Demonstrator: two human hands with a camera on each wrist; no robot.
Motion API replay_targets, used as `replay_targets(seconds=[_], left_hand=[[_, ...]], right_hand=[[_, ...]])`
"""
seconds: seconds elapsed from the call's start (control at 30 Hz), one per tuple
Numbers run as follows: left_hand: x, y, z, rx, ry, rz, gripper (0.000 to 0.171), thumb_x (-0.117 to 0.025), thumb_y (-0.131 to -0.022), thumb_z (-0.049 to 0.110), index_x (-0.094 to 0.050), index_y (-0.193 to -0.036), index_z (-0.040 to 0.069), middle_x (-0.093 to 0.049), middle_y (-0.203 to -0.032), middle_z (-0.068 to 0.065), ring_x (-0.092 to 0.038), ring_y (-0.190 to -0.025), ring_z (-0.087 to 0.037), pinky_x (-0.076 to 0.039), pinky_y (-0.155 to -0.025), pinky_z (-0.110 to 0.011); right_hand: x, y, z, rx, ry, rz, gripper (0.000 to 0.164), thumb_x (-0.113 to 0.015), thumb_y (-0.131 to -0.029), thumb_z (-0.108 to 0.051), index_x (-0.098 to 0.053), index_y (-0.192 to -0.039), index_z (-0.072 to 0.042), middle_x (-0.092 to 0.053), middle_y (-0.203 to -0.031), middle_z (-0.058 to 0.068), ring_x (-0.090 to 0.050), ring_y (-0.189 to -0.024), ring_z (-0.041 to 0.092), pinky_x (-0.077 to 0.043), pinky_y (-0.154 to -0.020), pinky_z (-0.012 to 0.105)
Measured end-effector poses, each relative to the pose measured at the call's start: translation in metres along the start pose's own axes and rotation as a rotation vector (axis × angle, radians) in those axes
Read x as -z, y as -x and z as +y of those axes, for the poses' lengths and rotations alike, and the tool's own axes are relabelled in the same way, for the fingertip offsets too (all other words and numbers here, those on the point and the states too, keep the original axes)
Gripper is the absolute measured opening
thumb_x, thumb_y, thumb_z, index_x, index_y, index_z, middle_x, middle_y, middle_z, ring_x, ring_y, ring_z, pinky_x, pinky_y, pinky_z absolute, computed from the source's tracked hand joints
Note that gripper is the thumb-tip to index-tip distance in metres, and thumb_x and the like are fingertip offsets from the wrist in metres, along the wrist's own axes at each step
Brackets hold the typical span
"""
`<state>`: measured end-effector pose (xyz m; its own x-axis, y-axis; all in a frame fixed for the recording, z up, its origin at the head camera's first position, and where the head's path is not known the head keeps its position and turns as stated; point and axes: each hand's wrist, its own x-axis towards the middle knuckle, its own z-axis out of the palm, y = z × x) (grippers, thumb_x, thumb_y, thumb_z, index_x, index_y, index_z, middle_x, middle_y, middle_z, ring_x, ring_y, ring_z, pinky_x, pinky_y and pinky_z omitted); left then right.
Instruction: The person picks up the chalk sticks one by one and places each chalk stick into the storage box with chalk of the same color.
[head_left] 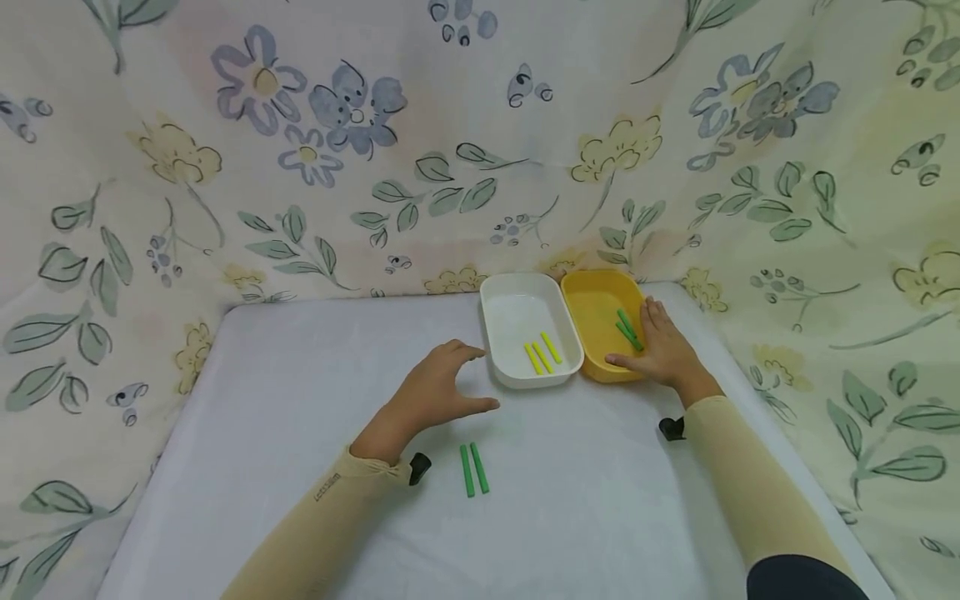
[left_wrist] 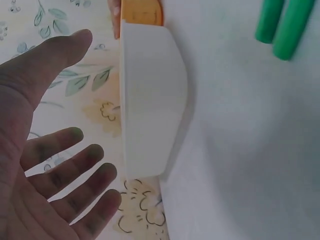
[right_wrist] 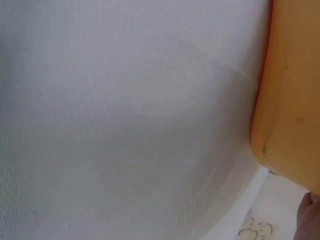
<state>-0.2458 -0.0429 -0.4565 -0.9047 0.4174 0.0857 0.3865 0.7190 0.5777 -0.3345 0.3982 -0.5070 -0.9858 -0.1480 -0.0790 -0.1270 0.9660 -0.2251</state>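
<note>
Floral fabric backs the white cloth-covered surface. From my station, I read the left hand as wide open, thumb and fingers spread, holding nothing, just beside the white tray. I have the right hand spread, fingers nearly straight, resting against the right side of the yellow tray. Two green sticks lie on the surface near the left hand. Three yellow sticks lie inside the white tray; further green sticks lie inside the yellow tray.

A cream fabric curtain, printed with blue and yellow flowers and green leafy sprigs, hangs behind and along both sides of a white-cloth-covered desk in soft, diffuse light
</note>
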Motion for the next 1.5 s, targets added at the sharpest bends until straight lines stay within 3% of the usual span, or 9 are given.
replay_targets(seconds=[0.27,0.43,0.73,1.1,1.5], left_hand=[[-0.01,0.026,-0.014,0.002,0.089,-0.054,0.083,-0.092,-0.08,0.052,-0.063,-0.145,0.008,-0.063,-0.141,-0.01,-0.061,-0.133,-0.031,-0.052,-0.112,-0.047],[-0.018,0.038,-0.022,0.03,0.079,-0.077,0.084,-0.092,-0.079,0.053,-0.064,-0.144,0.007,-0.064,-0.14,-0.01,-0.061,-0.133,-0.028,-0.051,-0.113,-0.048],[-0.028,0.06,-0.026,0.042,0.164,-0.116,0.082,-0.095,-0.077,0.047,-0.065,-0.14,0.005,-0.064,-0.134,-0.008,-0.061,-0.128,-0.028,-0.052,-0.111,-0.049],[-0.038,0.082,-0.025,0.039,0.108,-0.156,0.087,-0.095,-0.074,0.054,-0.066,-0.139,0.004,-0.062,-0.135,-0.007,-0.057,-0.133,-0.029,-0.049,-0.113,-0.051],[-0.048,0.094,-0.024,0.033,0.063,-0.12,0.091,-0.097,-0.07,0.055,-0.069,-0.135,-0.001,-0.058,-0.145,-0.016,-0.052,-0.137,-0.034,-0.05,-0.112,-0.052]], right_hand=[[0.001,0.001,0.003,-0.002,0.006,0.005,0.138,-0.061,-0.087,-0.083,0.008,-0.166,0.006,0.018,-0.176,0.021,0.009,-0.165,0.044,-0.006,-0.132,0.064],[-0.001,0.001,0.006,-0.002,-0.005,0.008,0.14,-0.06,-0.085,-0.087,0.008,-0.166,0.005,0.017,-0.176,0.021,0.009,-0.165,0.044,-0.007,-0.131,0.065],[0.001,0.003,0.004,-0.012,0.009,0.003,0.141,-0.061,-0.084,-0.086,0.008,-0.166,0.006,0.015,-0.176,0.022,0.007,-0.165,0.044,-0.008,-0.131,0.064],[0.0,0.005,0.002,0.004,-0.008,-0.006,0.144,-0.067,-0.081,-0.084,0.008,-0.166,0.006,0.016,-0.176,0.022,0.008,-0.165,0.043,-0.007,-0.131,0.064],[0.002,0.002,0.0,0.007,0.003,-0.013,0.147,-0.066,-0.079,-0.087,0.01,-0.166,0.005,0.017,-0.176,0.021,0.007,-0.165,0.044,-0.008,-0.131,0.064]])
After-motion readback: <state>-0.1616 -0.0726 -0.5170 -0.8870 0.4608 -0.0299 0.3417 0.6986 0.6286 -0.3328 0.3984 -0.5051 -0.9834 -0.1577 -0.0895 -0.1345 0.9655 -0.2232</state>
